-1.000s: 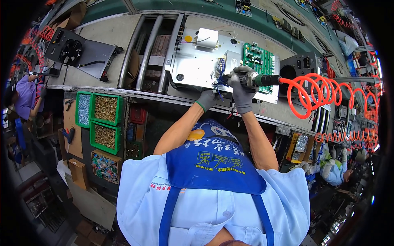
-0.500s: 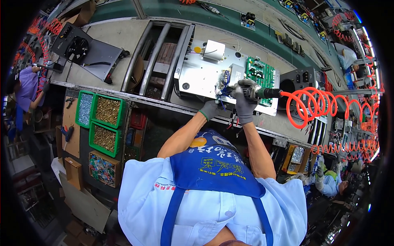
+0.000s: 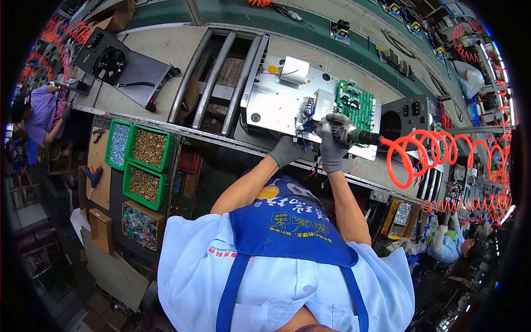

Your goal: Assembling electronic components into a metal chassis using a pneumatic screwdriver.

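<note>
My right hand, in a grey glove, is wrapped round a pneumatic screwdriver whose body points right, toward a red coiled hose. Its working end sits by the front edge of a silver metal chassis. Gloved in grey too, my left hand is closed at that same edge, with its fingertips close to blue wires; whatever it grips is hidden. The chassis carries a white cylinder, a silver box and a green circuit board.
Metal rollers lie left of the chassis, and a grey fan housing stands beyond them. Green bins hold brass-coloured and silver fasteners. A dark housing stands at the right. People work at far left and far right.
The screwdriver and my right hand have come slightly nearer to me at the chassis edge. My left hand stays at that edge. The whole view has shifted a little.
</note>
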Action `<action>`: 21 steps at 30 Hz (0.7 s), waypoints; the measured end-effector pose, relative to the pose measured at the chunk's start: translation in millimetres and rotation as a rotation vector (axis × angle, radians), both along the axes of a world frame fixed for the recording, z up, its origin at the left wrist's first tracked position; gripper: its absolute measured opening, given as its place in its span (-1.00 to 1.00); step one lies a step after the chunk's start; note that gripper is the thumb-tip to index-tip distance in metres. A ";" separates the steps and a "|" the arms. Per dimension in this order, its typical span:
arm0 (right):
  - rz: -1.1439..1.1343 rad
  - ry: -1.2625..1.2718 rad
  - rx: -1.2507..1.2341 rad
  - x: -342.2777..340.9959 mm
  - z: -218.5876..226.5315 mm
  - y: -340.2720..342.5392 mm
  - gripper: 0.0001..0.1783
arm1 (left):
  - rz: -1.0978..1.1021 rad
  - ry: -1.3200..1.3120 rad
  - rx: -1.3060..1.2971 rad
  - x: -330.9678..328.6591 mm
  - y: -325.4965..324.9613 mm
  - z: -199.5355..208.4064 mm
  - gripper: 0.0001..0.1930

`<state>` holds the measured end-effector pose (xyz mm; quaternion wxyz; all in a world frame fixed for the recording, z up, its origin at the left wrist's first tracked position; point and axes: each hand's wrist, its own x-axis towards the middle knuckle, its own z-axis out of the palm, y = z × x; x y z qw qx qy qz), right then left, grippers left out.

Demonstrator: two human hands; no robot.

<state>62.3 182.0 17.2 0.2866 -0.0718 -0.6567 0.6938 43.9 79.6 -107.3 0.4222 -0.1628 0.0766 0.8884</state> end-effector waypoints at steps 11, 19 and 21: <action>0.043 0.056 0.078 -3.4 -10.4 -1.4 -0.66 | 0.032 0.035 -0.035 1.8 -7.4 14.0 -0.67; 0.067 -0.022 0.060 3.7 9.7 3.0 -0.65 | -0.127 0.253 -0.242 16.3 -24.4 -33.6 -0.63; 0.024 -0.010 -0.014 25.4 23.8 5.5 -0.68 | -0.191 -0.043 -0.345 19.2 -43.2 -32.6 -0.61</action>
